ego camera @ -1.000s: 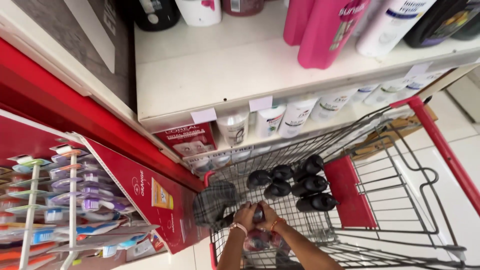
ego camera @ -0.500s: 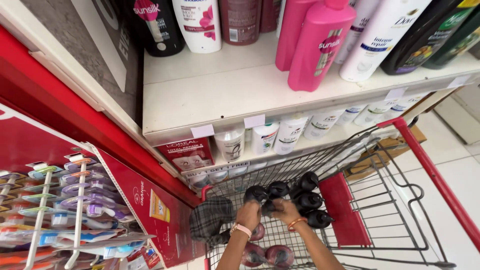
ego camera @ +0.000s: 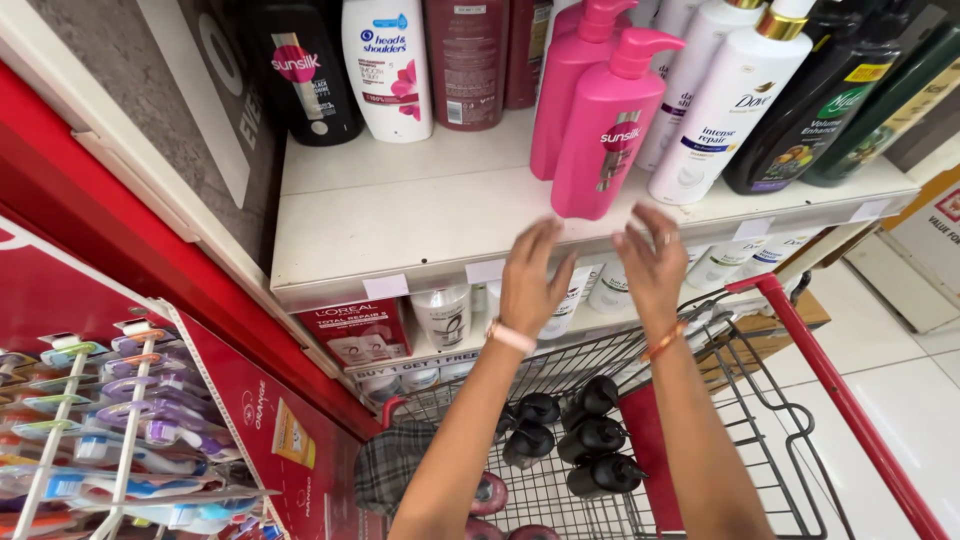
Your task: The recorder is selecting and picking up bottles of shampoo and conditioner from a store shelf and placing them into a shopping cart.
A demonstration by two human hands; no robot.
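- Both hands were raised over the red shopping cart [ego camera: 840, 390] toward the white shelf [ego camera: 400, 215]. They were reaching for the front pink pump bottle [ego camera: 607, 135].
- The left hand [ego camera: 532, 280] was released, its fingers spread and holding nothing, just below the shelf edge and left of the bottle's base.
- The right hand [ego camera: 652, 262] was likewise released and empty, its fingertips close under the bottle's base; whether they touched could not be told.
- The step in hand looked like the reach. A grip would call for both palms closing on the bottle's flanks without knocking the second pink bottle [ego camera: 568, 90] behind it.
- The pink pump bottle stood upright at the shelf's front edge, its long axis vertical and its pump spout pointing right.
- Black-capped bottles [ego camera: 590, 440] lay in the cart below.
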